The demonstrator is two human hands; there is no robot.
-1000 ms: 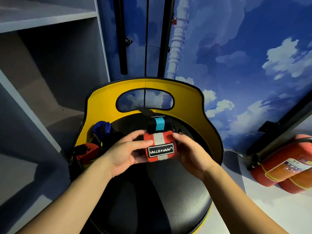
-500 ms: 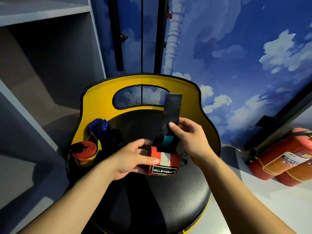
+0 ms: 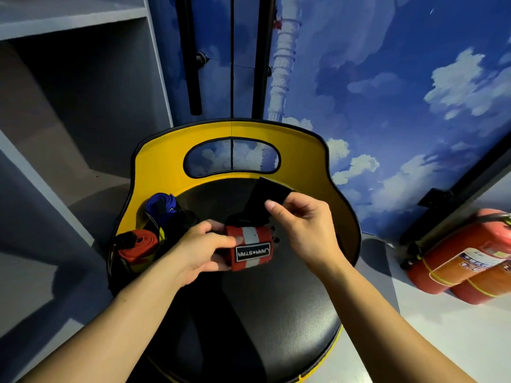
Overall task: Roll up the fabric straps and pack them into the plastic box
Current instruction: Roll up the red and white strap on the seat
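Over the black chair seat (image 3: pixel 276 308) my left hand (image 3: pixel 199 251) grips a rolled red strap (image 3: pixel 250 248) with a grey stripe and a black label. Its loose black end tab (image 3: pixel 261 199) sticks up behind the roll, and my right hand (image 3: pixel 301 225) pinches that tab between thumb and fingers. At the seat's left edge stands a dark container (image 3: pixel 130 261), hard to make out, with a rolled blue strap (image 3: pixel 160 204) and a rolled orange-red strap (image 3: pixel 138 248) in it.
The chair has a yellow backrest (image 3: pixel 301 156) with an oval cut-out. Grey shelving (image 3: pixel 69 111) stands to the left. Two red fire extinguishers (image 3: pixel 459 261) lie on the floor at the right, against a blue wall painted with clouds.
A second ago both hands held the roll closed. My right hand then pulled the black end tab up off the roll, and now it holds the tab lower and tilted to the right.
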